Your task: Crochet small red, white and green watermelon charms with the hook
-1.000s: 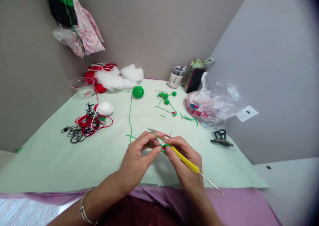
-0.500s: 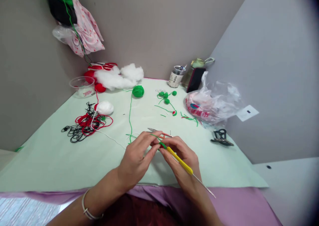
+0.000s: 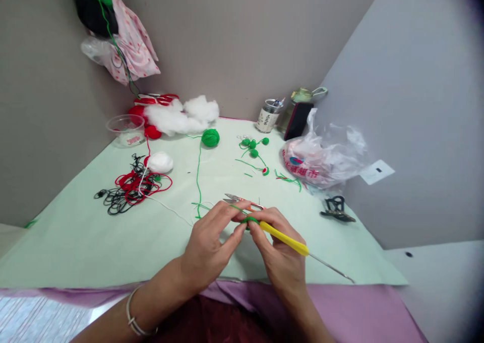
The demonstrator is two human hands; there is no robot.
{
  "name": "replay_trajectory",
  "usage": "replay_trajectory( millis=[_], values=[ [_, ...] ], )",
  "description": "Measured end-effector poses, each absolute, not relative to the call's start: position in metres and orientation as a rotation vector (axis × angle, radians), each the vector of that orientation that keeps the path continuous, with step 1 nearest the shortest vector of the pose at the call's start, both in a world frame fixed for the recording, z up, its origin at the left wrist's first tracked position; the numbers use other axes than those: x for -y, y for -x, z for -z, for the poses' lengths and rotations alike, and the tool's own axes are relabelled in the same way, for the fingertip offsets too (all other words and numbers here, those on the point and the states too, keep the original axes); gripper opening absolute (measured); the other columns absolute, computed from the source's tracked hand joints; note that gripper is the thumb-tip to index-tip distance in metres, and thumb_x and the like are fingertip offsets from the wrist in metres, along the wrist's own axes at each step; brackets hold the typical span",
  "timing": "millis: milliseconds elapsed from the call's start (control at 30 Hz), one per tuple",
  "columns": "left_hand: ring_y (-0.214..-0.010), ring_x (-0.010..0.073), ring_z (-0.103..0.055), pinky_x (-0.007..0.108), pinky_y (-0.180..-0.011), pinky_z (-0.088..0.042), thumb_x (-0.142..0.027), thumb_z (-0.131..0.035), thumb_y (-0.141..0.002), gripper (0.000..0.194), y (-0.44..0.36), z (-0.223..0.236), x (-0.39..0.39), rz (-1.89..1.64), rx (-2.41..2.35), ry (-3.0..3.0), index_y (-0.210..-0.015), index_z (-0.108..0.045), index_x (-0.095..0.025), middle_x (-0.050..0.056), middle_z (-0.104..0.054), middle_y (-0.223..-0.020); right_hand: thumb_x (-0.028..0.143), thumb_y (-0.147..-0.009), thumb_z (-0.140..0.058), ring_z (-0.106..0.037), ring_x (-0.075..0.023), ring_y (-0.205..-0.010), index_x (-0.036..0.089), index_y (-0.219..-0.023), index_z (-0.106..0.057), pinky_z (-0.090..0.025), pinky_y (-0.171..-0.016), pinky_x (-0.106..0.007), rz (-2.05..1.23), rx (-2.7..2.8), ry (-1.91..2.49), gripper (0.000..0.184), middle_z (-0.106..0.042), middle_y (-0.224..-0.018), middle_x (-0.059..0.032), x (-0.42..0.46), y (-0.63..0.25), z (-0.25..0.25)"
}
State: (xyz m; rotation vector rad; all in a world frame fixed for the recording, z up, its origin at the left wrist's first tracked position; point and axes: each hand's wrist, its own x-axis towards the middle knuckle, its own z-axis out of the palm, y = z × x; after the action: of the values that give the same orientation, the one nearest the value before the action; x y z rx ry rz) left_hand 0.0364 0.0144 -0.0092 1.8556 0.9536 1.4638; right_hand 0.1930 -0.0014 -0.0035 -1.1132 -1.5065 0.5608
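Note:
My left hand (image 3: 212, 242) pinches a small green crocheted piece (image 3: 250, 221) between thumb and fingertips, with green yarn passing over its index finger. In my right hand (image 3: 282, 252) is a crochet hook with a yellow handle (image 3: 285, 238); its bare metal end points down to the right. The working tip is hidden at the green piece, where both hands' fingertips meet. Just beyond the fingers lie orange-handled thread snips (image 3: 242, 200), partly covered by my hands. A green yarn ball (image 3: 210, 138) sits farther back, its strand (image 3: 198, 176) running toward my left hand.
Tangled black and red yarn (image 3: 132, 186) and a white yarn ball (image 3: 160, 162) lie left. White stuffing (image 3: 174, 118) and a clear tub (image 3: 126, 131) stand behind. Small green balls (image 3: 253, 153), a plastic bag (image 3: 321, 156), a phone (image 3: 298, 121) and a black claw clip (image 3: 336, 209) are right.
The crochet hook has swung so its handle lies flatter and its free end points farther right. My right hand has turned slightly, and more of the snips shows.

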Motion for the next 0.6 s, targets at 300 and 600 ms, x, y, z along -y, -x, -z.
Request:
replay_trajectory(
  millis=[300,600],
  values=[
    [-0.096,0.0159,-0.065,0.027,-0.091,-0.051,-0.034,-0.077,-0.094,0.028,-0.033,-0.007,-0.016,-1.091,-0.771,-0.954,-0.12,-0.079,-0.025,0.001,-0.07,-0.097,0.0,-0.091,-0.071,-0.074,-0.0163,-0.087,0.026,-0.109,-0.075,-0.06,-0.08,-0.027,-0.31,1.653,0.925,0.032,-0.075,-0.095,-0.002,0.005,-0.198,0.01],
    [-0.086,0.0131,-0.06,0.027,-0.087,-0.045,-0.032,-0.09,-0.083,0.047,-0.033,-0.006,-0.021,-1.012,-0.716,-0.76,-0.127,-0.076,-0.022,-0.001,-0.066,-0.088,0.005,-0.094,-0.068,-0.072,-0.0174,-0.098,0.024,-0.122,-0.072,-0.059,-0.088,-0.029,-0.379,1.767,0.896,0.034,-0.073,-0.106,-0.0053,0.011,-0.207,0.01]
  ],
)
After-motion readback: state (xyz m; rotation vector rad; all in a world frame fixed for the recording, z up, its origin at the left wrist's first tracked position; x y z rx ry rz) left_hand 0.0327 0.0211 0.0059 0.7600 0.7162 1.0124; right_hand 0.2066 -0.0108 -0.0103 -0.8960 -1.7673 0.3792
